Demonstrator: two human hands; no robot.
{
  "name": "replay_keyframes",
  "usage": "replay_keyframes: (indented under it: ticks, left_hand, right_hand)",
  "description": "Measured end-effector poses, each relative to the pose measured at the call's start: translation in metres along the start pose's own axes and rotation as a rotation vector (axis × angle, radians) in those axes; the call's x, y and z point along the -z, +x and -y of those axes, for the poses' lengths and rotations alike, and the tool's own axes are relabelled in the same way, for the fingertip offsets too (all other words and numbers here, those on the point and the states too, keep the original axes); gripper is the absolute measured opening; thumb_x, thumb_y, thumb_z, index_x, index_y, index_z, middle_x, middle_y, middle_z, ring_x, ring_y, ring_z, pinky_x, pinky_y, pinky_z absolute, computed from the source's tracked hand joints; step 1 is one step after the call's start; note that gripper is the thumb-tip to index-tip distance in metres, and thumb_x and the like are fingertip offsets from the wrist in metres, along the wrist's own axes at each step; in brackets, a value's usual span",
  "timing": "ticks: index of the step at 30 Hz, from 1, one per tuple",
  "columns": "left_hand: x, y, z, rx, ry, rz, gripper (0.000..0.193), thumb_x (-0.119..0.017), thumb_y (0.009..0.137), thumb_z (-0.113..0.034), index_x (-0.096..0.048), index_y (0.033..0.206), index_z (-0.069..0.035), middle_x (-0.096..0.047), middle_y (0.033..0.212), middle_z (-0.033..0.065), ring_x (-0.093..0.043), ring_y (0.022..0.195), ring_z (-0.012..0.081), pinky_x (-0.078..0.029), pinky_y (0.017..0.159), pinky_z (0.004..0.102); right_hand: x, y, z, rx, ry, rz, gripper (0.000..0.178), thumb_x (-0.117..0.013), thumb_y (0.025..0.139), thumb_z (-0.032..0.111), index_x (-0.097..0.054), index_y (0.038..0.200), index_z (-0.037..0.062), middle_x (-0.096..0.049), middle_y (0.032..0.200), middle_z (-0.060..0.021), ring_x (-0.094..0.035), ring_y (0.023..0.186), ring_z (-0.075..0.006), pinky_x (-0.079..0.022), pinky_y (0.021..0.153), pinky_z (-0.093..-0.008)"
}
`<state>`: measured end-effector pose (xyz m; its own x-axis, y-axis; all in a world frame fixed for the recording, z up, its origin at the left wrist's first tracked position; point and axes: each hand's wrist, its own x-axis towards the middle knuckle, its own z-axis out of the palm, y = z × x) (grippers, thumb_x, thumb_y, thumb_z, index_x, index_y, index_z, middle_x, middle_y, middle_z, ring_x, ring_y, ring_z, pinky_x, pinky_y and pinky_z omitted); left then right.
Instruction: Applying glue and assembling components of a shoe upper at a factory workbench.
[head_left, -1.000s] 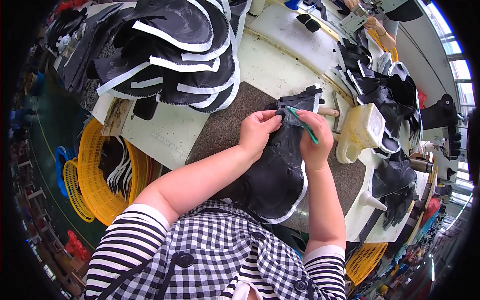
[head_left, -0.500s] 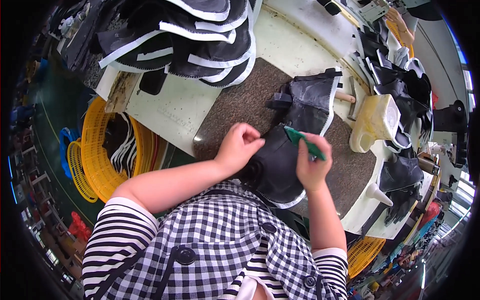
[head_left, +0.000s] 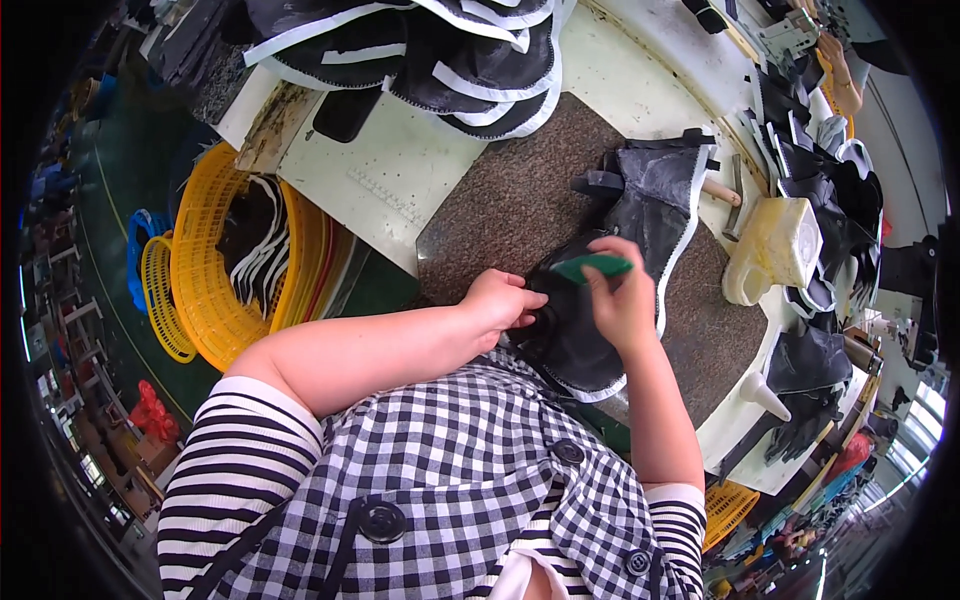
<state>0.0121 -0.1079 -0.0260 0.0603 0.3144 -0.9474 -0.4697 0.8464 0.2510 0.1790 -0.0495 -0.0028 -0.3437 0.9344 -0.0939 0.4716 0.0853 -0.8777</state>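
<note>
A black leather-like piece with a white edge strip [head_left: 585, 345] lies at the front of a speckled brown board [head_left: 500, 215], close to my body. It joins or overlaps a scuffed black part [head_left: 645, 200] that reaches toward the back right. My left hand [head_left: 497, 305] is closed at the piece's left edge, thumb and fingers pinched together on it. In my right hand [head_left: 625, 300] is a flat green scraper [head_left: 590, 266], gripped between thumb and fingers and held over the piece. The scraper is slightly blurred, and whether it touches the surface I cannot tell.
White-edged black pieces are piled [head_left: 490, 70] at the back left. Right of the board are a hammer [head_left: 735, 200], a yellowed plastic container [head_left: 775, 250] and more black pieces [head_left: 805, 360]. Yellow baskets [head_left: 205, 300] stand beyond the table's left edge. Another person's hand [head_left: 840, 75] shows far right.
My right hand has turned the green scraper flatter and drawn it slightly left. My left hand has shifted a little nearer along the edge. The whole view has moved slightly.
</note>
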Motion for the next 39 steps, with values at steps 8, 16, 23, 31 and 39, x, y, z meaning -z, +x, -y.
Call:
replay_keyframes:
  ticks: [8, 16, 23, 31, 39]
  left_hand:
    - [-0.006, 0.004, 0.028, -0.348, 0.44, -0.161, 0.049, -0.079, 0.072, -0.005, -0.046, 0.109, -0.002, -0.056, 0.101, 0.0114, -0.057, 0.093, 0.0213, -0.049, 0.083, 0.0324]
    - [-0.011, 0.008, 0.038, -0.437, 0.601, -0.247, 0.044, -0.077, 0.075, -0.007, -0.045, 0.106, -0.003, -0.054, 0.098, 0.01, -0.057, 0.085, 0.019, -0.05, 0.076, 0.0314]
    - [-0.008, 0.011, 0.036, -0.412, 0.263, -0.196, 0.044, -0.078, 0.075, -0.007, -0.047, 0.106, -0.001, -0.057, 0.091, 0.0086, -0.06, 0.079, 0.0169, -0.054, 0.069, 0.0304]
    - [-0.005, -0.022, -0.002, -0.021, 0.27, 0.026, 0.049, -0.076, 0.082, -0.03, -0.056, 0.115, 0.001, -0.062, 0.098, 0.0066, -0.058, 0.088, 0.0167, -0.046, 0.072, 0.0317]
    - [-0.015, 0.004, -0.014, -0.046, 0.51, 0.05, 0.02, -0.073, 0.081, -0.022, -0.059, 0.072, -0.01, -0.051, 0.067, -0.0008, -0.045, 0.059, 0.0105, -0.034, 0.051, 0.0251]
  right_hand:
    - [-0.01, 0.004, 0.018, 0.165, -0.416, 0.089, 0.026, -0.057, 0.084, 0.003, -0.053, 0.109, 0.0103, -0.061, 0.093, -0.014, -0.062, 0.084, -0.0361, -0.051, 0.071, -0.0423]
    - [0.006, -0.008, 0.007, 0.352, -0.588, -0.004, 0.031, -0.06, 0.07, 0.001, -0.061, 0.098, 0.0129, -0.055, 0.083, -0.0099, -0.059, 0.079, -0.0309, -0.049, 0.063, -0.0413]
    - [0.004, -0.044, 0.002, 0.159, 0.034, -0.078, 0.017, -0.062, 0.084, 0.0, -0.06, 0.099, 0.0084, -0.062, 0.092, -0.0104, -0.063, 0.086, -0.0285, -0.05, 0.075, -0.0337]
    - [0.157, -0.066, -0.084, -0.056, 0.0, -1.104, 0.016, -0.06, 0.094, 0.008, -0.057, 0.11, 0.0056, -0.061, 0.099, -0.0059, -0.061, 0.081, -0.0128, -0.05, 0.073, -0.0245]
    - [0.204, -0.03, -0.141, -0.235, -0.289, -1.079, 0.018, -0.064, 0.09, 0.012, -0.062, 0.106, 0.0052, -0.064, 0.09, -0.0095, -0.062, 0.07, -0.0148, -0.05, 0.064, -0.0266]
